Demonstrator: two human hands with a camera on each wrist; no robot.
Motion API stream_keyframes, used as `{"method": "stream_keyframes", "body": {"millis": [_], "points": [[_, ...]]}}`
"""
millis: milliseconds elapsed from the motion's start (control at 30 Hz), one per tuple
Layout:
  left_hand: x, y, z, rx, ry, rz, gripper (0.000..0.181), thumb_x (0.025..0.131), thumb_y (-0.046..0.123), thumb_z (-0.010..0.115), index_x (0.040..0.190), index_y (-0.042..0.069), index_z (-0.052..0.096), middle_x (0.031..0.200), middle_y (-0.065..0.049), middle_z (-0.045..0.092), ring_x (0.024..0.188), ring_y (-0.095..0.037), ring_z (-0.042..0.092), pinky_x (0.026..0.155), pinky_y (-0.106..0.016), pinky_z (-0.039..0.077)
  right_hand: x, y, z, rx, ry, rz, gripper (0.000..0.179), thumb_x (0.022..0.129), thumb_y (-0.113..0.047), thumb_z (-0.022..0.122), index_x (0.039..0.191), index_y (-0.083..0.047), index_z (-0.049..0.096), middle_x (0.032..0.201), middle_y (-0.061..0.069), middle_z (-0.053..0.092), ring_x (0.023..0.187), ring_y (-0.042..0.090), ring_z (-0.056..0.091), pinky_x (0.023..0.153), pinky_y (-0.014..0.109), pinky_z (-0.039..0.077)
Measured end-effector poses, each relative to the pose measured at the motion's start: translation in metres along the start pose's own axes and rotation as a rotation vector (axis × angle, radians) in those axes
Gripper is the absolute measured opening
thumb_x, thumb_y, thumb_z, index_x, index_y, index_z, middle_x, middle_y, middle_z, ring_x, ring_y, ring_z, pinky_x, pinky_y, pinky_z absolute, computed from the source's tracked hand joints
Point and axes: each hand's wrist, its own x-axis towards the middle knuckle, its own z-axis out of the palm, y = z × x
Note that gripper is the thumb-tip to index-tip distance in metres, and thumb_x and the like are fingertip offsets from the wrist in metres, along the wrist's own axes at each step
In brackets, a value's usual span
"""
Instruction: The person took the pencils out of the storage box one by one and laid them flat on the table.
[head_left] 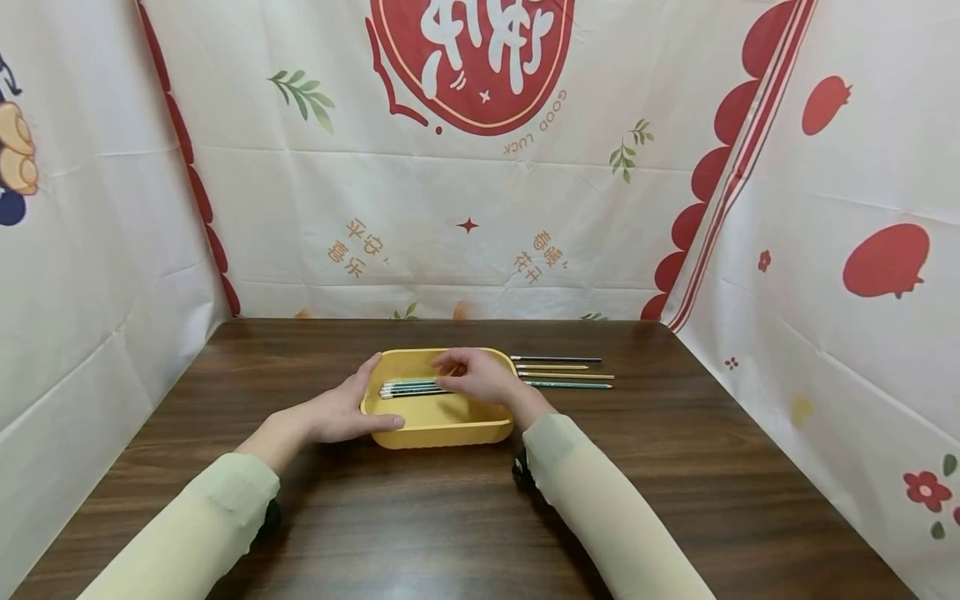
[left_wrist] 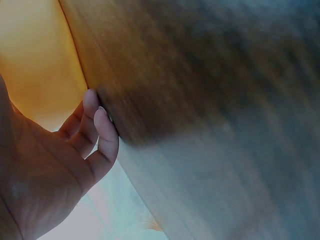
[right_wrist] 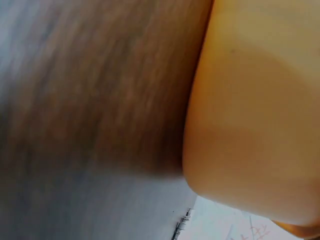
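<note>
A yellow rectangular tray (head_left: pixel 442 436) with rounded corners sits on the brown table. My left hand (head_left: pixel 341 408) holds its left end, thumb over the front rim and fingers at the back left corner. In the left wrist view, bent fingers (left_wrist: pixel 105 140) lie against the tray's yellow wall (left_wrist: pixel 40 55). My right hand (head_left: pixel 483 377) reaches inside the tray, fingers bent over several pencils (head_left: pixel 408 388) lying side by side there. Whether it pinches one is hidden. The right wrist view shows the tray's outer wall (right_wrist: pixel 250 125) but not the hand.
Several more pencils, among them a black pencil (head_left: pixel 558 359) and a green pencil (head_left: pixel 573 385), lie on the table (head_left: pixel 420 517) just right of the tray. A printed white cloth (head_left: pixel 465 250) hangs behind the table and along both sides.
</note>
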Motion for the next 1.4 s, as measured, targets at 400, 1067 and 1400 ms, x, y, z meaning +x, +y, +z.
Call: {"method": "stream_keyframes", "body": {"millis": [400, 1067, 1400], "points": [[0.0010, 0.0019, 0.0007, 0.000, 0.000, 0.001, 0.132, 0.094, 0.074, 0.073, 0.176, 0.011, -0.008, 0.179, -0.031, 0.019, 0.163, -0.048, 0.032, 0.129, -0.068, 0.031, -0.0014, 0.0001, -0.0003, -0.046, -0.097, -0.023, 0.032, 0.101, -0.010, 0.077, 0.133, -0.011, 0.077, 0.127, 0.006, 0.078, 0.111, 0.015, 0.068, 0.102, 0.035, 0.056], [0.0007, 0.0037, 0.0008, -0.007, 0.002, 0.000, 0.132, 0.094, 0.072, 0.074, 0.176, 0.011, -0.010, 0.179, -0.031, 0.017, 0.163, -0.049, 0.030, 0.130, -0.068, 0.029, 0.0000, 0.0024, 0.0003, -0.152, -0.194, -0.052, 0.028, 0.101, -0.009, 0.075, 0.128, -0.014, 0.081, 0.113, 0.003, 0.074, 0.099, 0.011, 0.061, 0.095, 0.029, 0.053], [0.0016, 0.0000, 0.0026, -0.002, -0.001, -0.016, 0.132, 0.093, 0.074, 0.073, 0.176, 0.013, -0.010, 0.179, -0.031, 0.018, 0.163, -0.049, 0.031, 0.129, -0.069, 0.030, -0.0008, 0.0022, 0.0030, -0.207, -0.239, -0.086, 0.032, 0.102, -0.009, 0.074, 0.129, -0.023, 0.083, 0.114, 0.002, 0.069, 0.100, 0.011, 0.056, 0.092, 0.027, 0.050]]}}
